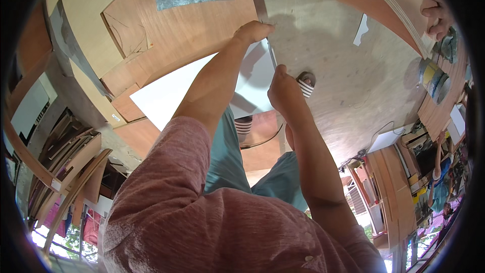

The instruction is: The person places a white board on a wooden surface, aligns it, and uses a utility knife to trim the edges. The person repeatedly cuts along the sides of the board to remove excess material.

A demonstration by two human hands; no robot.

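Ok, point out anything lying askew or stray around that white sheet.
A small white scrap lies loose on the bare concrete floor, apart from the white sheet both hands hold. A thin dark cable trails across the plywood by the feet.

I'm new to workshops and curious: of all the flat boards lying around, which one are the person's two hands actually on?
The white sheet: the left hand and right hand grip its far edge. The other boards are brown plywood, untouched by them.
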